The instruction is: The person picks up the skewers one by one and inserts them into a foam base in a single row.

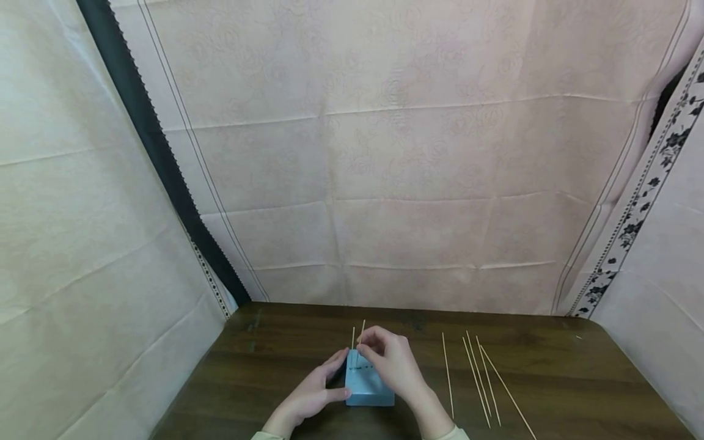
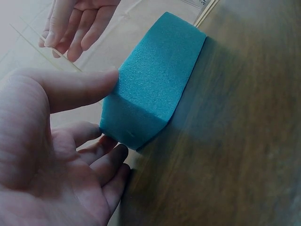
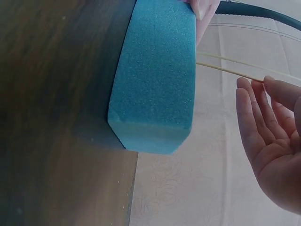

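Observation:
A blue foam block [image 1: 370,392] rests on the brown table, with a row of small dark marks across its top. My left hand [image 1: 316,390] grips the block's left side, the thumb [image 2: 89,89] against one face and the fingers around the corner. Above the block, my right hand [image 1: 395,362] pinches a thin wooden stick [image 3: 225,70] between thumb and fingertips. Its lower end meets the block's top edge in the right wrist view; how deep it goes cannot be seen. A second thin stick [image 1: 353,337] stands upright at the block's far left.
Several thin sticks lie on the table [image 1: 407,421] right of the block, one stick [image 1: 448,379] apart from a group [image 1: 477,382]. Pale cloth [image 1: 418,183] hangs behind the table, with more cloth at both sides.

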A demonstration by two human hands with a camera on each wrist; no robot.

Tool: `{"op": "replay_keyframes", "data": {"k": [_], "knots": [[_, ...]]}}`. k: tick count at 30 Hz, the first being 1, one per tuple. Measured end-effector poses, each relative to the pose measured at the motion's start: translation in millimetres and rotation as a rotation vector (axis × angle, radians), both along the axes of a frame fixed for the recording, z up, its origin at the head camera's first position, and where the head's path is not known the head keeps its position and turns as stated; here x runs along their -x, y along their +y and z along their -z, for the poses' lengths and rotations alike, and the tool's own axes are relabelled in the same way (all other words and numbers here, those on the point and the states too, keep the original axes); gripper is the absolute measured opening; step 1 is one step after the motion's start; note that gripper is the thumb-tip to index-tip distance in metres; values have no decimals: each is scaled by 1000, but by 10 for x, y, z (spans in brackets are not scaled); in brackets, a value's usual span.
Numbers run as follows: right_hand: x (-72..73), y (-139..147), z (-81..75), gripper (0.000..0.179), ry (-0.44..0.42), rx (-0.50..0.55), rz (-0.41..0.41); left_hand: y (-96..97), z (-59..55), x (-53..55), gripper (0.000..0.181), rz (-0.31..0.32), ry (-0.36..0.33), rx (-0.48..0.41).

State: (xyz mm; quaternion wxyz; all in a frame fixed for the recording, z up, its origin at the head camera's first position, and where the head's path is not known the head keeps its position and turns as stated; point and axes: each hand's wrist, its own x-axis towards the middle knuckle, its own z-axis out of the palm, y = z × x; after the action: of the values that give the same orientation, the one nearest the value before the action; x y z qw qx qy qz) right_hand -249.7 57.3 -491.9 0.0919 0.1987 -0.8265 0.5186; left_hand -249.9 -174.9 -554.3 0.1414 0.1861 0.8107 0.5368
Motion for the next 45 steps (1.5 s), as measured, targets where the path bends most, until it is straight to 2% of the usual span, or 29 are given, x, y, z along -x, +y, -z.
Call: {"op": "replay_keyframes", "data": {"k": [10,21,36,42,45], "knots": [[1,-20,12,5,-25,-21,11,4,-1,3,83,1,-7,1],[-10,-53,17,4,10,-35,22,6,34,27,84,18,22,-8],[-32,-58,-2,5,42,-61,52,10,17,33,84,20,25,-3],[-30,-35,-9,3,16,-67,25,-6,19,29,84,18,21,-1],[-38,-3,-29,8,-6,-64,-11,-18,19,19,84,18,24,-2]]}}
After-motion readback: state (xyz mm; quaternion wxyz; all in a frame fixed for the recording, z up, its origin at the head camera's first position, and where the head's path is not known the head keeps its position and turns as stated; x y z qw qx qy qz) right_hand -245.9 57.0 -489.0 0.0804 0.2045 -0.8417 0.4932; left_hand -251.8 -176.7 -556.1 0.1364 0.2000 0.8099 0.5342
